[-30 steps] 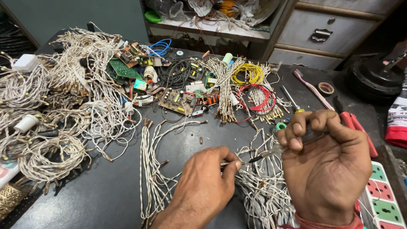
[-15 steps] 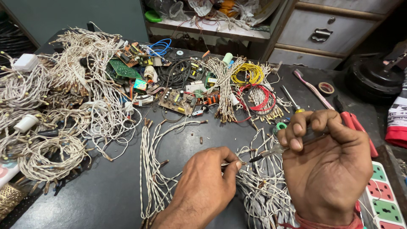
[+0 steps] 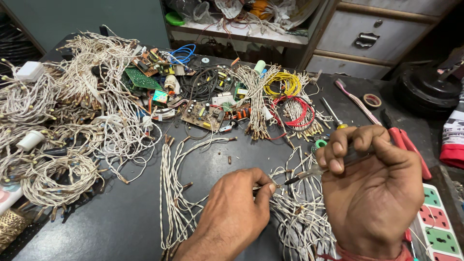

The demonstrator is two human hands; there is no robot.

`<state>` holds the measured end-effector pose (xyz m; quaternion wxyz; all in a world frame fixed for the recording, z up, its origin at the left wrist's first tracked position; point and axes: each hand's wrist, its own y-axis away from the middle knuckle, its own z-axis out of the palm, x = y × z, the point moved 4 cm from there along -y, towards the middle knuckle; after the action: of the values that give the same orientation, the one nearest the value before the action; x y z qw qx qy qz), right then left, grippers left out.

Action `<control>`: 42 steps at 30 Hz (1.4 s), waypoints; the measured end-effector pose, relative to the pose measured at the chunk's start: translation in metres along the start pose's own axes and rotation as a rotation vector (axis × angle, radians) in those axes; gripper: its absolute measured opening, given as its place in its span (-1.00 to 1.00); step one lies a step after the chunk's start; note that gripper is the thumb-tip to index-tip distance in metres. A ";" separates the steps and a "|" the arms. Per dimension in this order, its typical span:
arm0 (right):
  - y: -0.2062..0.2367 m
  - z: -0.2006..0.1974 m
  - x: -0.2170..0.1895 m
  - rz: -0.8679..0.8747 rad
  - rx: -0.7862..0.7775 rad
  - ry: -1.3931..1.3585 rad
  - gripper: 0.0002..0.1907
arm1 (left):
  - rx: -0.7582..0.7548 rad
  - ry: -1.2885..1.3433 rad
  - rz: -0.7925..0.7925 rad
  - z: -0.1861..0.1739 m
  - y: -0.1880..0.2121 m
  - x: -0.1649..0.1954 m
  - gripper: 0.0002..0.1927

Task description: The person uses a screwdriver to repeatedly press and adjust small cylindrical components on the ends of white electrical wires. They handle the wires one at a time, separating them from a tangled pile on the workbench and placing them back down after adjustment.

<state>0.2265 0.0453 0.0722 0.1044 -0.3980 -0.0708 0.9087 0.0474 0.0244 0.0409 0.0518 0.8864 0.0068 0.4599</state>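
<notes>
Head cam, your left hand (image 3: 239, 212) pinching thin white wire (image 3: 290, 193) at lower ctr, your right hand (image 3: 372, 193) fist-closed gripping dark tool (image 3: 297, 180), tip touching wire, dark table (image 3: 121, 222).

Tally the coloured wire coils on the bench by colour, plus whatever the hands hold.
Yellow wire coil: 1
Red wire coil: 1
Blue wire coil: 1
Black cable coil: 1
Thin dark-tipped tool in right hand: 1
White wire end pinched by left hand: 1
Total: 6
</notes>
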 end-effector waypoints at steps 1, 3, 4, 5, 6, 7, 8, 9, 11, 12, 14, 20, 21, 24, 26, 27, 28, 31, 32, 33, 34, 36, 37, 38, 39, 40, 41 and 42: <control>0.000 0.000 0.000 0.002 -0.012 -0.006 -0.74 | 0.015 0.007 0.019 0.000 0.000 0.000 -0.82; 0.000 0.001 0.001 0.004 -0.035 -0.015 -0.74 | 0.044 0.022 0.059 -0.001 0.000 0.001 -0.82; 0.000 0.000 0.001 0.007 -0.031 -0.013 -0.74 | 0.043 0.012 0.055 0.000 0.000 0.001 -0.82; 0.000 0.000 0.001 0.010 -0.026 -0.010 -0.75 | 0.042 0.003 0.051 0.000 0.001 0.001 -0.82; 0.000 0.000 0.001 0.013 -0.021 -0.008 -0.75 | 0.041 -0.007 0.048 0.000 0.001 0.000 -0.82; 0.000 0.000 0.001 0.013 -0.015 -0.007 -0.75 | 0.042 -0.012 0.048 0.001 0.001 0.000 -0.82; 0.000 -0.001 0.001 0.012 -0.010 -0.007 -0.75 | 0.042 -0.018 0.048 0.001 0.000 0.000 -0.82; 0.000 -0.001 0.002 0.012 -0.005 -0.007 -0.74 | 0.043 -0.023 0.048 0.001 0.001 0.000 -0.82; 0.000 0.000 0.003 0.002 -0.015 -0.015 -0.75 | 0.037 -0.022 0.054 0.002 0.000 -0.001 -0.83; 0.000 0.001 0.003 -0.002 -0.020 -0.018 -0.75 | 0.033 -0.021 0.057 0.002 0.000 -0.001 -0.83; 0.000 0.000 0.004 -0.002 -0.004 -0.011 -0.74 | 0.053 -0.018 0.088 0.003 0.000 -0.001 -0.84; 0.000 -0.001 0.004 -0.018 0.028 -0.015 -0.73 | 0.109 -0.005 0.139 0.003 0.000 -0.004 -0.83; 0.000 -0.001 0.004 -0.018 0.034 -0.010 -0.73 | 0.126 -0.004 0.151 0.003 0.000 -0.004 -0.83; 0.000 -0.001 0.003 -0.024 -0.001 -0.032 -0.73 | 0.094 0.000 0.107 0.004 0.000 -0.005 -0.84; 0.000 -0.001 0.003 -0.022 -0.003 -0.024 -0.73 | 0.109 0.006 0.128 0.003 0.000 -0.004 -0.85; 0.000 -0.002 0.003 -0.021 -0.004 -0.020 -0.73 | 0.116 0.009 0.138 0.002 0.000 -0.003 -0.85; 0.000 -0.002 0.003 -0.021 -0.012 -0.023 -0.73 | 0.110 0.012 0.133 0.002 0.000 -0.003 -0.85; 0.000 -0.001 0.004 -0.020 -0.024 -0.024 -0.74 | 0.088 0.015 0.110 0.001 0.000 -0.002 -0.85; 0.001 -0.001 0.004 -0.017 -0.021 -0.017 -0.74 | 0.076 0.012 0.097 0.001 -0.001 -0.002 -0.85; 0.001 -0.001 0.004 -0.015 -0.018 -0.010 -0.74 | 0.064 0.009 0.084 0.001 -0.001 -0.002 -0.85; 0.001 -0.001 0.003 -0.012 -0.014 -0.014 -0.74 | 0.067 0.010 0.089 0.001 0.000 -0.001 -0.85; 0.001 0.000 0.003 -0.007 -0.007 -0.020 -0.75 | 0.072 0.011 0.097 -0.001 0.000 0.000 -0.84; 0.001 0.000 0.003 -0.008 -0.004 -0.014 -0.75 | 0.073 0.007 0.095 -0.001 0.000 0.001 -0.84; 0.002 0.001 0.002 -0.010 -0.001 -0.008 -0.75 | 0.074 0.003 0.094 -0.001 0.001 0.001 -0.84; 0.001 0.001 0.001 -0.012 0.003 -0.003 -0.75 | 0.075 -0.002 0.093 -0.002 0.001 0.002 -0.84; 0.001 0.001 0.000 -0.023 0.004 0.013 -0.75 | 0.055 -0.001 0.076 -0.002 0.001 0.002 -0.84; 0.001 0.002 -0.001 -0.035 0.005 0.029 -0.75 | 0.036 -0.001 0.060 -0.001 0.001 0.001 -0.84; 0.001 0.002 -0.002 -0.047 0.006 0.046 -0.75 | 0.016 0.000 0.044 -0.001 0.001 0.001 -0.84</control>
<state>0.2264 0.0436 0.0748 0.1285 -0.4166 -0.0749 0.8969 0.0476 0.0234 0.0425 0.0344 0.8867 -0.0091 0.4609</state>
